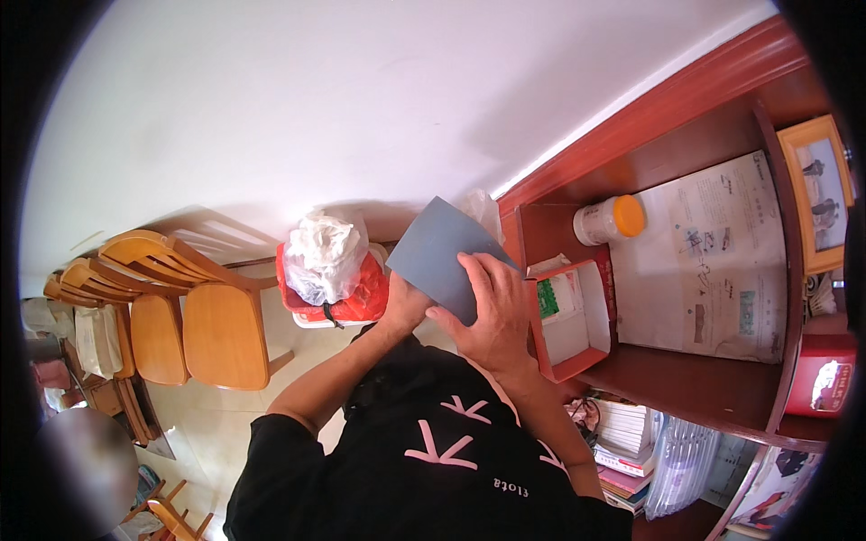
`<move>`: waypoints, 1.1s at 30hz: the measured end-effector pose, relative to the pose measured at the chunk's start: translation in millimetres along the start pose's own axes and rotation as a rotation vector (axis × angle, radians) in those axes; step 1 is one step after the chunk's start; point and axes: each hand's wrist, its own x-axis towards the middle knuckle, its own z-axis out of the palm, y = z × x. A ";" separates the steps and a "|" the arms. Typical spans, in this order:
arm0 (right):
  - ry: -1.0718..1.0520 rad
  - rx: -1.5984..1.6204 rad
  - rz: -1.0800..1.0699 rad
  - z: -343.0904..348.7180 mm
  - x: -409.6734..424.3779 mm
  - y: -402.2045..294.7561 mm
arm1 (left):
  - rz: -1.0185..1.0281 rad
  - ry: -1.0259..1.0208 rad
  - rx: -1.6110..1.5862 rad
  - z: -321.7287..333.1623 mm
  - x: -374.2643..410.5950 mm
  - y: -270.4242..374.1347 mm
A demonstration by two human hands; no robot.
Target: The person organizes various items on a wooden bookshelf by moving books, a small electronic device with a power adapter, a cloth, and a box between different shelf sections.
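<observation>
In front of my torso I hold a flat, square-cornered blue-grey panel point(436, 247); whether it is a book, a lid or a board cannot be told. My left hand point(407, 304) grips it from beneath, its fingers hidden behind the panel. Across the lower right part lies my right hand point(497, 311), with the thumb at the near edge and the fingers spread over the face. Just right of that hand, an open red box point(578, 365) with a white inside rests at the shelf's edge. It contains a green packet point(548, 297) and some white paper.
A reddish wooden cabinet point(703, 395) stands at right, with a yellow-lidded jar point(602, 220), a flat printed carton point(717, 270) and stacked books point(622, 433). A red-lined bin point(372, 291) topped by a white plastic bag point(325, 253) is at left, near wooden chairs point(223, 338).
</observation>
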 end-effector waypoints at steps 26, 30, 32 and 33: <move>0.058 0.554 0.428 17.4 -24.8 22.6 | 0.062 0.140 0.424 14.3 -7.0 13.3; 0.212 1.217 0.691 10.2 -34.7 37.9 | -0.140 0.092 0.009 8.9 -4.4 0.4; 0.321 1.321 0.667 8.5 -36.1 39.3 | -0.172 0.103 -0.130 14.7 -6.3 6.8; 0.304 1.258 0.641 7.7 -35.8 38.7 | -0.173 0.099 -0.132 15.6 -6.2 7.4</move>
